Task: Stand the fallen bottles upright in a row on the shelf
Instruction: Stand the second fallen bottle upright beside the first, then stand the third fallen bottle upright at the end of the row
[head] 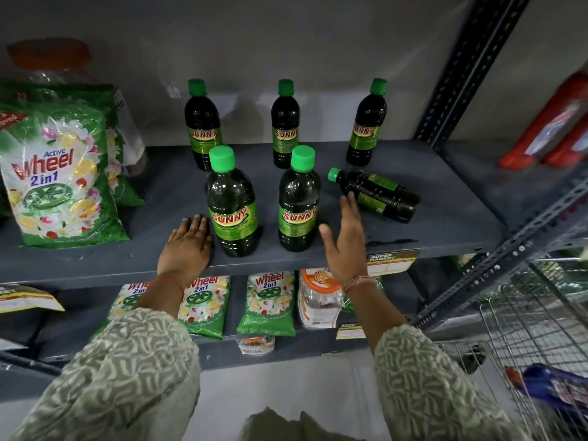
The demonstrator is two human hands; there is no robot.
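Dark green Sunny bottles with green caps stand on the grey shelf (445,224). Three stand upright at the back: one on the left (202,125), one in the middle (285,125) and one on the right (366,125). In front of them stand two more, a front left bottle (232,205) and a front right bottle (298,202). One bottle (378,194) lies on its side at the right, cap pointing left. My left hand (187,243) rests flat on the shelf edge beside the front left bottle. My right hand (346,237) is open, fingers reaching close to the fallen bottle's neck.
Green Wheel detergent bags (60,176) stand at the shelf's left. More Wheel bags (267,303) and a jar (319,297) lie on the lower shelf. Red bottles (553,125) fill the neighbouring rack at right. A wire shopping cart (534,338) stands at lower right.
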